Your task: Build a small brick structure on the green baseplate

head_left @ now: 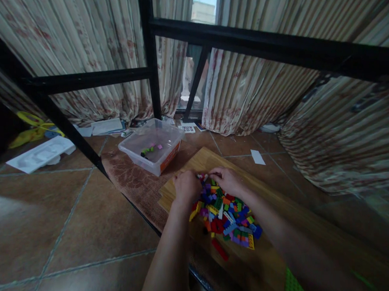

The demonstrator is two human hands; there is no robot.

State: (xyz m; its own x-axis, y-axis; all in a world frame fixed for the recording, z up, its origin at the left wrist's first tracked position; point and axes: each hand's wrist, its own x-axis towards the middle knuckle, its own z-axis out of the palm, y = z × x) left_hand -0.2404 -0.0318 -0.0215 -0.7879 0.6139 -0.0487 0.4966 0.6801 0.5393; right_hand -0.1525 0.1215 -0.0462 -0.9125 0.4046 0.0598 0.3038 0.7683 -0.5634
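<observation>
A heap of small multicoloured toy building bricks (pixel 221 209) lies spread over a wooden board (pixel 198 160). My left hand (pixel 187 184) is at the heap's far left edge, its fingers curled; what they hold, if anything, is hidden behind the hand. Across from it, my right hand (pixel 228 180) reaches over the far edge of the bricks, thumb and fingers drawn together in a pinch. A few small white and pinkish bricks (pixel 203 177) show between the two hands. Nearest me in the heap lies a long red brick (pixel 219 249).
A clear plastic box (pixel 139 155) with a few bricks inside stands on the brown patterned cushion (pixel 123 167), left of the board. Part of a green studded baseplate (pixel 292 285) shows below my right forearm. A black metal frame (pixel 274 42) crosses ahead, before the curtains (pixel 243 85).
</observation>
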